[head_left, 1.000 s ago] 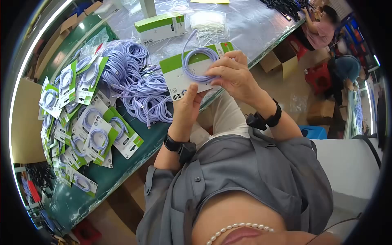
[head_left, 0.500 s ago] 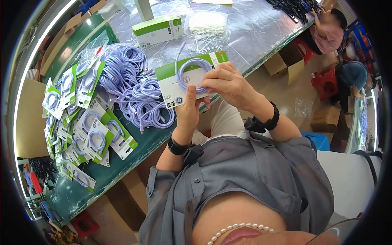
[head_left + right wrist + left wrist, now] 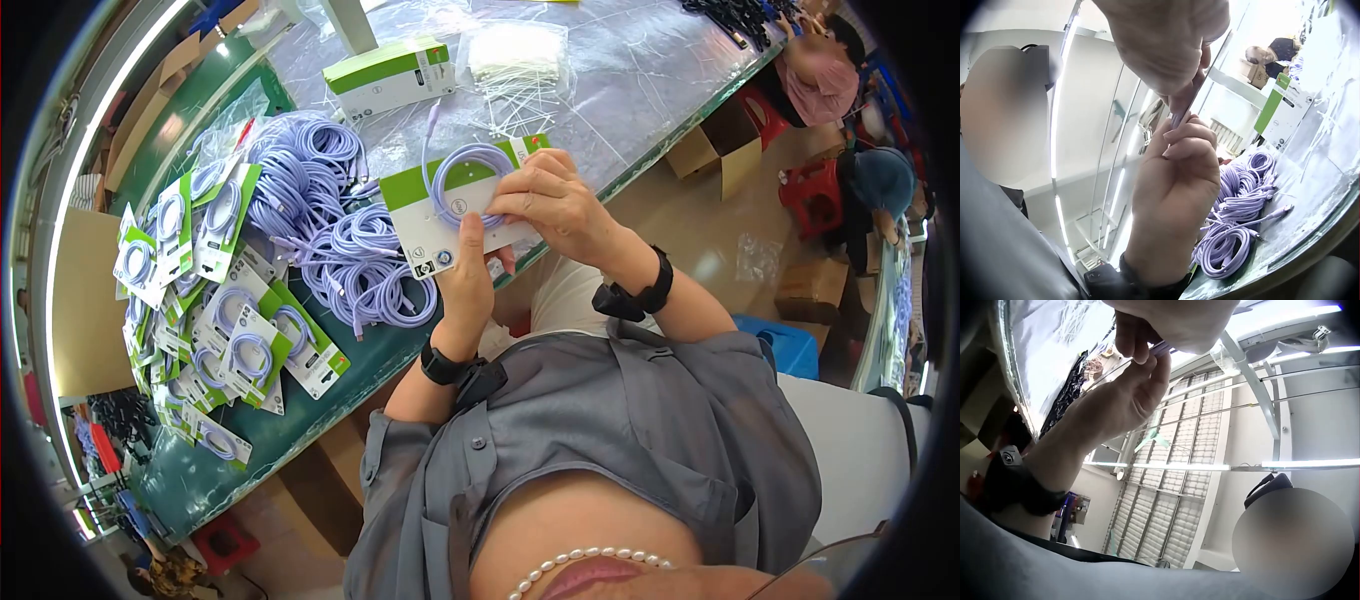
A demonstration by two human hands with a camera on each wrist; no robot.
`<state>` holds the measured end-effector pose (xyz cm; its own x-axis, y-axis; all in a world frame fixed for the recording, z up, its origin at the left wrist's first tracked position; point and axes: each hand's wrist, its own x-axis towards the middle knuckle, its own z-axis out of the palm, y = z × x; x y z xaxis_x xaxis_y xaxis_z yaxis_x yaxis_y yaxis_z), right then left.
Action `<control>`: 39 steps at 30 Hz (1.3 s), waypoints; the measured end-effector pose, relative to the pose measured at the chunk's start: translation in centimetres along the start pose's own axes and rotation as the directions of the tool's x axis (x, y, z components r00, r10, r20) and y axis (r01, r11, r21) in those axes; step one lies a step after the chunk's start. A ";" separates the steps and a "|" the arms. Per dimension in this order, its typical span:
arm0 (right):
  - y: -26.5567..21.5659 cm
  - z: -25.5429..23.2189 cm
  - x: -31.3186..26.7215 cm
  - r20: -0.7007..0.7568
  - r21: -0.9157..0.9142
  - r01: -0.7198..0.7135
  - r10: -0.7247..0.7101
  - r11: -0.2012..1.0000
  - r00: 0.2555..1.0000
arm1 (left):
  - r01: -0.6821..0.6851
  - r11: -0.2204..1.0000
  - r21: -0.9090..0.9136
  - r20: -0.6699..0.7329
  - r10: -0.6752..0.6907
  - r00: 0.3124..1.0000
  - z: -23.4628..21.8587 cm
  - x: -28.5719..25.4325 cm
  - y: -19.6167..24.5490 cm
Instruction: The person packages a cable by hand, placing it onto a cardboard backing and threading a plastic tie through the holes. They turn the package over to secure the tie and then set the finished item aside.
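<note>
A green and white card (image 3: 410, 225) with a coiled lilac cable (image 3: 437, 190) on its face is held above the table edge. The left hand (image 3: 467, 285) grips the card's lower edge, thumb on the front and fingers behind. At the coil's right side the right hand (image 3: 555, 205) pinches the cable against the card with thumb and fingertips. One cable end sticks up past the card's top. In the right wrist view the left hand (image 3: 1175, 187) holds the card, seen edge-on; the left wrist view shows the right hand (image 3: 1113, 406) beside it.
Loose lilac cable coils (image 3: 310, 165) lie left of the card, with a heap of carded cables (image 3: 250, 355) farther left. Behind stand a green and white box (image 3: 390, 85) and a bag of white ties (image 3: 515, 60). People sit at the far right.
The hands and card have shifted slightly down and left in the head view, and the view itself has moved a little. Both hands keep their hold on the card and coil.
</note>
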<state>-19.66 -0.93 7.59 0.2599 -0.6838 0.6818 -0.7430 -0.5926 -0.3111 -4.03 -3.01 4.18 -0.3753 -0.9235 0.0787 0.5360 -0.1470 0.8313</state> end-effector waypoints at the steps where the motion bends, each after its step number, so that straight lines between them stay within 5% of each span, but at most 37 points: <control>1: 0.3 0.2 -0.2 0.002 -0.014 0.009 -0.009 1.000 1.000 | 0.004 1.000 0.006 0.004 -0.004 1.000 -0.2 0.0 -0.2; 5: -0.1 1.5 -1.0 -0.042 0.043 -0.027 0.028 0.999 0.999 | 0.064 0.995 0.078 0.018 -0.066 0.998 -1.7 -0.2 -0.4; 15: 0.8 2.8 -1.7 -0.038 0.202 -0.106 0.117 0.973 0.992 | 0.190 0.974 0.123 -0.232 -0.158 0.960 -3.4 -0.3 1.1; 17: 2.9 2.9 -2.9 -0.128 0.293 -0.263 0.310 0.919 0.942 | 0.175 0.962 0.209 -0.249 -0.120 0.961 -4.4 -0.3 1.4; 19: 6.3 3.1 -4.2 0.023 0.331 -0.617 0.648 0.714 0.761 | 0.168 0.961 0.220 -0.252 -0.111 0.961 -5.0 -0.4 1.9; 20: 7.9 3.3 -4.6 0.027 0.335 -0.619 0.650 0.710 0.759 | 0.155 0.960 0.235 -0.253 -0.093 0.963 -4.5 -0.3 2.5; 22: 10.5 3.6 -4.9 -0.141 0.038 -0.445 0.445 0.895 0.884 | 0.156 0.960 0.233 -0.263 -0.092 0.960 -4.9 -0.2 2.7; 26: 12.4 4.2 -3.1 -0.029 -0.078 -0.257 0.256 0.963 0.966 | 0.136 0.972 0.191 -0.278 -0.079 0.957 -5.2 -0.1 2.9; 29: 12.5 5.0 -2.1 0.048 -0.102 -0.374 0.380 0.922 0.924 | 0.135 0.971 0.196 -0.275 -0.077 0.958 -5.0 -0.2 2.9; 31: 11.8 4.9 -1.2 0.099 -0.353 -0.552 0.617 0.756 0.781 | 0.141 0.973 0.183 -0.277 -0.086 0.957 -5.1 -0.3 2.9; 39: 11.6 7.2 -2.1 0.062 -0.375 -0.653 0.721 0.657 0.690 | 0.175 0.975 0.136 -0.264 -0.135 0.955 -5.1 -0.1 2.3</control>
<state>-24.39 -9.49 -2.21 -0.3182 -0.9257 0.2048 -0.8898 0.2170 -0.4014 1.07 -5.04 3.31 -0.2315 -0.9557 -0.1818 0.3542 -0.2569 0.8992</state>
